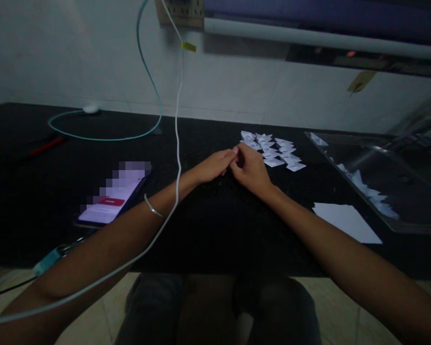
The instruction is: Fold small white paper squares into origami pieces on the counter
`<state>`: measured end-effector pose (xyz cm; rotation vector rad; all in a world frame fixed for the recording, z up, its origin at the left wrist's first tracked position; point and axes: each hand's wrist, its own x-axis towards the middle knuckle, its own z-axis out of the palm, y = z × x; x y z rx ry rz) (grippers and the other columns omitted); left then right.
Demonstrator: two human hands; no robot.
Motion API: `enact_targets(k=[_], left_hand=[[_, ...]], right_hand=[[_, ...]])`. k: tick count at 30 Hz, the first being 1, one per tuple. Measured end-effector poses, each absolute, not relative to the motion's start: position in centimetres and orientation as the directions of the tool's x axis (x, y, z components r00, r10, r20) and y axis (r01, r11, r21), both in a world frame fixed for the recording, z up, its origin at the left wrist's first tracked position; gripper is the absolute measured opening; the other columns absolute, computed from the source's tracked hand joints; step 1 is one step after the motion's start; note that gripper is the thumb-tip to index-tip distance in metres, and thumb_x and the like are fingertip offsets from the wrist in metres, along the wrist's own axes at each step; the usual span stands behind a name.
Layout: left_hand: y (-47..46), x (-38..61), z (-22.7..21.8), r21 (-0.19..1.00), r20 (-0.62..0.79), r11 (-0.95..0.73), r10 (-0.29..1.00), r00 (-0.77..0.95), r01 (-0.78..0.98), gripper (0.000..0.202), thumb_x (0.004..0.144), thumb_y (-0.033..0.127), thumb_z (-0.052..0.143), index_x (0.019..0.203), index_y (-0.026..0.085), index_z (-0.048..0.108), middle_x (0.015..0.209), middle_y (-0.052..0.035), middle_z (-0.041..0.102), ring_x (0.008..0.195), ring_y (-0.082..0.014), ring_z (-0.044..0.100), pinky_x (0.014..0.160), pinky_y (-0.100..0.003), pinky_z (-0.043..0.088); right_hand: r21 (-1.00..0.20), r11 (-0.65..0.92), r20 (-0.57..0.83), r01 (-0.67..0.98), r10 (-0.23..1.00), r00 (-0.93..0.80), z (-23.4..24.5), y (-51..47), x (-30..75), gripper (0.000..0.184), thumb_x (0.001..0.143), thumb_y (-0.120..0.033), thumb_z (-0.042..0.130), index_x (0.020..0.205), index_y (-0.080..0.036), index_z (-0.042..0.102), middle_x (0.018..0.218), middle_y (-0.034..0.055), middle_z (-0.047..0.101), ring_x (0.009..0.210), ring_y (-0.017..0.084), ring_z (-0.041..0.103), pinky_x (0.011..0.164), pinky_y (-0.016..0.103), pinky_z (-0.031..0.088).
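- Far to the left of the fingers, a dark slab smartphone with a lit white-and-red screen [113, 199] lies flat on the black stone tabletop [208, 225]. A thin teal cable [104, 138] loops behind it.
- Closer in on that side, a white cord [177, 124] hangs down across the forearm that wears a slim silver bangle [153, 207].
- At centre, the left hand [215, 165] and right hand [249, 170] meet fingertip to fingertip, fingers curled and drawn narrow. Whether anything is pinched between them cannot be told.
- Just beyond the fingertips and to their right, small folded white paper pieces [273, 151] sit in rows, the cluster stretching away rightward. The right hand is the nearer one, almost touching them.
- Well to the right and nearer the person lies a flat white paper sheet [346, 221]. Past it, a shiny metal tray [409, 225] holds more folded scraps [371, 194].
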<state>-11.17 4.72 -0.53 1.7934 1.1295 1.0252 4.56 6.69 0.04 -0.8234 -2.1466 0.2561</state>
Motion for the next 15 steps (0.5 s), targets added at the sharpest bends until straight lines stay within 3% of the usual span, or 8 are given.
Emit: enact_targets(k=[5,9,15], left_hand=[[4.4,-11.2,0.6,0.933,0.194,-0.269,0.934,0.299,0.238,0.055,0.097,0.064,0.043,0.074,0.017,0.06,0.06,-0.0011,0.055,0.05,-0.0085,0.047,0.048,-0.022,0.035],[4.5,-11.4,0.9,0.949,0.114,-0.215,0.916,0.385,0.229,0.062,0.099,0.063,0.04,0.066,0.015,0.063,0.06,-0.0053,0.062,0.052,-0.0092,0.054,0.051,-0.022,0.039],[4.6,-11.4,0.9,0.955,0.121,-0.219,0.902,0.415,0.198,0.058,0.098,0.06,0.045,0.066,0.015,0.061,0.056,-0.0028,0.061,0.05,-0.008,0.053,0.054,-0.021,0.042]], right_hand=[[-0.448,0.785,0.679,0.428,0.61,-0.409,0.4,6.5,4.8,0.007,0.086,-0.017,0.055,0.09,-0.023,0.054,0.078,0.0033,0.057,0.072,0.02,0.053,0.065,0.035,0.04],[-0.474,0.784,0.687,0.401,0.614,-0.389,0.5,6.4,4.9,0.008,0.087,-0.019,0.055,0.094,-0.023,0.055,0.079,0.0026,0.058,0.07,0.018,0.053,0.066,0.035,0.041],[-0.484,0.758,0.654,0.436,0.645,-0.394,0.3,6.7,4.9,0.008,0.087,-0.024,0.059,0.08,-0.022,0.056,0.069,0.0009,0.056,0.065,0.017,0.051,0.061,0.032,0.038]])
